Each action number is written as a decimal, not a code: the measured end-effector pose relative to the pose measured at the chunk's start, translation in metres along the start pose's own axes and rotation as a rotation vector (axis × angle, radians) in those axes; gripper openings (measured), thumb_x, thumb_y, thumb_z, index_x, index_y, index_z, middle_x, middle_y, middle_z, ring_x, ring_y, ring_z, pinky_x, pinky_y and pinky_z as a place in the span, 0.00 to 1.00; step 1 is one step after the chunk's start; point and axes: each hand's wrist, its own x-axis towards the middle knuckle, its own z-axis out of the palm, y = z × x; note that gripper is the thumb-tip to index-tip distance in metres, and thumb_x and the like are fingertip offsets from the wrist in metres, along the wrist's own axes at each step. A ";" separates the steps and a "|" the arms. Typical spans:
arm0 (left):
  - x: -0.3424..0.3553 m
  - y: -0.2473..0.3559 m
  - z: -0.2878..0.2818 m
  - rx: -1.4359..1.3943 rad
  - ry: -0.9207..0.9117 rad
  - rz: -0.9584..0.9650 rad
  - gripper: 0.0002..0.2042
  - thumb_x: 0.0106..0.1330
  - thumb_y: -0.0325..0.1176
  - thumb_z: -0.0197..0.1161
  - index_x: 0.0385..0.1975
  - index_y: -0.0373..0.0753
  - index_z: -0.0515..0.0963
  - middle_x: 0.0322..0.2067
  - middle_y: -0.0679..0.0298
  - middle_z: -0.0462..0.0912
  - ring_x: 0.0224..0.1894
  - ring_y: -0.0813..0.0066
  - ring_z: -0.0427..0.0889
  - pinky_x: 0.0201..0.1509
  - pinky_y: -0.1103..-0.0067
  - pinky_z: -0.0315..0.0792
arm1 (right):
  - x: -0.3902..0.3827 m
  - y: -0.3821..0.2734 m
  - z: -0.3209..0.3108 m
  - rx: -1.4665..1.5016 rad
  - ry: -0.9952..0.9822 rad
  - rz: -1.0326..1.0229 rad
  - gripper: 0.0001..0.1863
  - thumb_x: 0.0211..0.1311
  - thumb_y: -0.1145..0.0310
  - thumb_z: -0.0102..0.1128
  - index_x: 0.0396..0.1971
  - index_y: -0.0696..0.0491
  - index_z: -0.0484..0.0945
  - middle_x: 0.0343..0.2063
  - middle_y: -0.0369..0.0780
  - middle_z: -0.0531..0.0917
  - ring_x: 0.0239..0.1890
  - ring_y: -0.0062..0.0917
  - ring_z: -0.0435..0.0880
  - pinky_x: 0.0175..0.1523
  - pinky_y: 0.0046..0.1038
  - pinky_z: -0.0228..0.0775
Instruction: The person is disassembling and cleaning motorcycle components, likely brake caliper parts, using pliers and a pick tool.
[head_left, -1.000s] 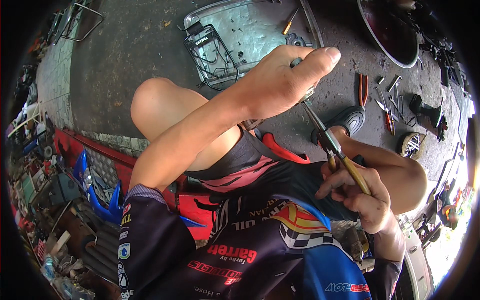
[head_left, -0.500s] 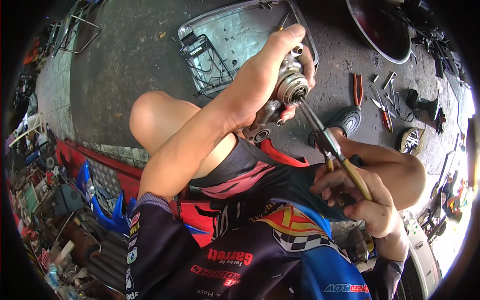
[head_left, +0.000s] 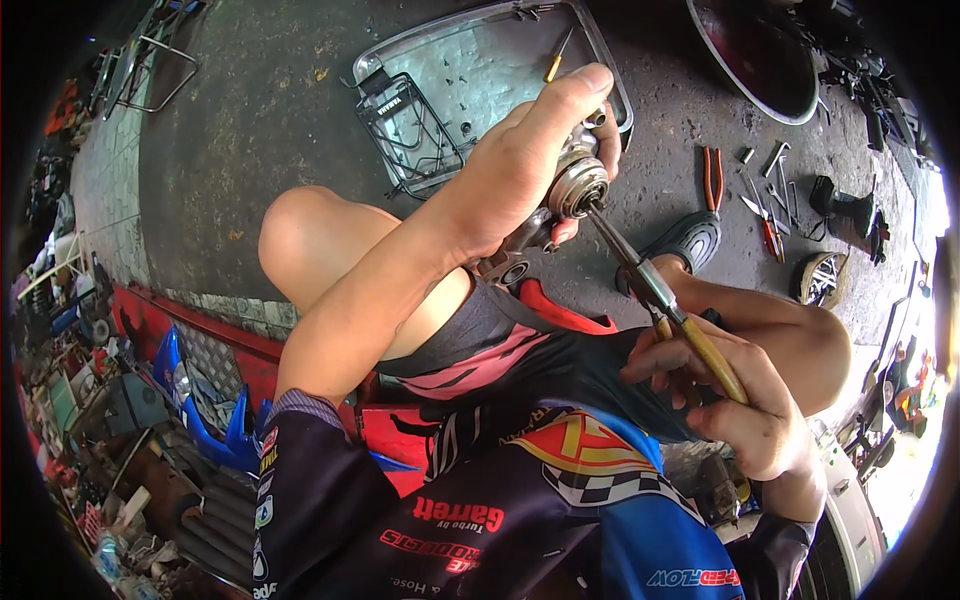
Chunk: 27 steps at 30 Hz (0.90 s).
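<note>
A grimy metal housing [head_left: 579, 182] with a round, ringed bore is gripped in my left hand [head_left: 525, 155], whose thumb lies over its top and fingertips curl round the far side. Long-nosed pliers [head_left: 650, 278] with worn yellow handles are in my right hand [head_left: 735, 400], lower right, fingers wrapped about the grips. The plier tips reach into the centre of the bore; exactly what they touch inside is too small to tell. My forearms come in over my bent legs, a red and dark cloth beneath.
Beyond lie a metal tray [head_left: 475, 52] with a black rack [head_left: 380, 112], screws and a yellow-handled tool [head_left: 554, 68]. Right are red-handled pliers [head_left: 712, 180], wrenches [head_left: 775, 160], a black drill-like tool [head_left: 835, 215] and a round basin [head_left: 755, 55]. Left are red metal [head_left: 230, 330] and blue plastic panels [head_left: 205, 410].
My left hand has turned back from over the plier tips, exposing the housing's bore, and has since dropped slightly. My right hand with the pliers has shifted a little toward the lower right.
</note>
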 end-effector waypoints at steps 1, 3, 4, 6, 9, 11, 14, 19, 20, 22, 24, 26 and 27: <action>0.000 0.000 0.000 0.001 0.004 0.003 0.34 0.76 0.65 0.45 0.25 0.36 0.77 0.27 0.57 0.76 0.14 0.77 0.73 0.18 0.81 0.70 | 0.001 0.000 0.003 -0.042 0.044 0.002 0.37 0.34 0.69 0.52 0.52 0.68 0.81 0.53 0.47 0.79 0.47 0.27 0.76 0.54 0.25 0.69; 0.000 -0.001 -0.001 -0.006 0.008 -0.021 0.34 0.76 0.64 0.46 0.25 0.36 0.77 0.26 0.58 0.76 0.14 0.77 0.73 0.17 0.81 0.70 | 0.003 0.001 0.008 -0.086 0.103 -0.020 0.39 0.31 0.63 0.54 0.50 0.69 0.81 0.53 0.49 0.79 0.49 0.29 0.78 0.55 0.26 0.70; 0.001 -0.001 -0.002 -0.002 0.014 -0.027 0.33 0.76 0.64 0.46 0.25 0.36 0.77 0.25 0.58 0.76 0.14 0.77 0.73 0.17 0.81 0.70 | 0.004 0.002 0.010 -0.087 0.115 -0.046 0.40 0.32 0.63 0.54 0.52 0.69 0.81 0.54 0.49 0.79 0.50 0.31 0.78 0.56 0.27 0.70; 0.001 -0.002 -0.003 -0.002 0.012 -0.034 0.33 0.77 0.64 0.47 0.25 0.36 0.77 0.25 0.59 0.76 0.14 0.77 0.73 0.17 0.81 0.69 | 0.005 0.003 0.013 -0.084 0.143 -0.070 0.41 0.34 0.63 0.54 0.54 0.70 0.79 0.54 0.50 0.79 0.52 0.33 0.78 0.58 0.29 0.70; 0.001 -0.003 -0.003 0.006 0.009 -0.036 0.32 0.77 0.63 0.47 0.26 0.37 0.77 0.24 0.61 0.76 0.14 0.78 0.73 0.17 0.81 0.69 | 0.004 0.003 0.013 -0.096 0.161 -0.075 0.42 0.35 0.64 0.54 0.57 0.70 0.78 0.54 0.50 0.79 0.55 0.36 0.79 0.61 0.32 0.70; 0.000 -0.003 -0.003 0.015 0.007 -0.037 0.32 0.77 0.63 0.47 0.26 0.37 0.77 0.23 0.62 0.76 0.14 0.78 0.73 0.18 0.81 0.69 | 0.003 0.002 0.011 -0.133 0.137 -0.110 0.42 0.36 0.65 0.54 0.58 0.70 0.77 0.54 0.50 0.79 0.56 0.37 0.79 0.62 0.32 0.70; -0.001 -0.002 -0.002 0.030 0.007 -0.040 0.32 0.77 0.63 0.47 0.27 0.37 0.77 0.23 0.62 0.76 0.14 0.78 0.73 0.18 0.81 0.70 | 0.003 0.001 0.011 -0.172 0.137 -0.110 0.41 0.37 0.66 0.54 0.58 0.70 0.78 0.52 0.49 0.78 0.54 0.36 0.79 0.61 0.31 0.69; 0.000 -0.003 -0.002 0.029 0.009 -0.031 0.32 0.77 0.63 0.47 0.27 0.37 0.77 0.23 0.63 0.76 0.14 0.78 0.73 0.18 0.81 0.70 | 0.003 0.001 0.011 -0.194 0.121 -0.105 0.41 0.37 0.66 0.54 0.58 0.70 0.78 0.49 0.48 0.77 0.51 0.34 0.78 0.60 0.29 0.68; 0.000 -0.004 -0.002 0.021 0.009 -0.042 0.32 0.77 0.63 0.47 0.27 0.37 0.77 0.23 0.62 0.76 0.14 0.78 0.73 0.18 0.81 0.70 | 0.003 0.002 0.011 -0.206 0.129 -0.125 0.41 0.37 0.67 0.53 0.58 0.70 0.78 0.49 0.48 0.77 0.50 0.34 0.78 0.60 0.28 0.68; 0.000 -0.004 -0.002 0.014 0.010 -0.047 0.32 0.77 0.63 0.47 0.26 0.37 0.78 0.23 0.62 0.76 0.14 0.78 0.73 0.17 0.81 0.70 | 0.003 0.003 0.012 -0.194 0.131 -0.112 0.41 0.37 0.68 0.53 0.58 0.70 0.77 0.50 0.48 0.77 0.51 0.34 0.78 0.60 0.28 0.68; 0.001 -0.004 -0.001 -0.033 0.017 -0.070 0.32 0.77 0.63 0.47 0.26 0.37 0.78 0.23 0.62 0.76 0.13 0.78 0.73 0.17 0.81 0.70 | 0.003 0.003 0.010 -0.180 0.108 -0.121 0.39 0.39 0.72 0.54 0.59 0.70 0.77 0.52 0.49 0.76 0.53 0.36 0.78 0.62 0.31 0.68; 0.001 -0.003 -0.001 -0.056 0.027 -0.088 0.32 0.77 0.63 0.47 0.26 0.37 0.78 0.23 0.62 0.76 0.13 0.77 0.73 0.16 0.81 0.70 | 0.003 0.003 0.007 -0.133 0.062 -0.140 0.36 0.43 0.78 0.55 0.60 0.68 0.76 0.53 0.50 0.75 0.57 0.41 0.77 0.66 0.36 0.68; 0.001 -0.003 -0.001 -0.059 0.028 -0.094 0.32 0.77 0.63 0.48 0.26 0.37 0.78 0.23 0.62 0.76 0.13 0.77 0.73 0.16 0.81 0.70 | 0.003 0.003 0.006 -0.155 0.055 -0.142 0.36 0.43 0.78 0.55 0.60 0.68 0.76 0.53 0.50 0.75 0.57 0.41 0.77 0.66 0.36 0.68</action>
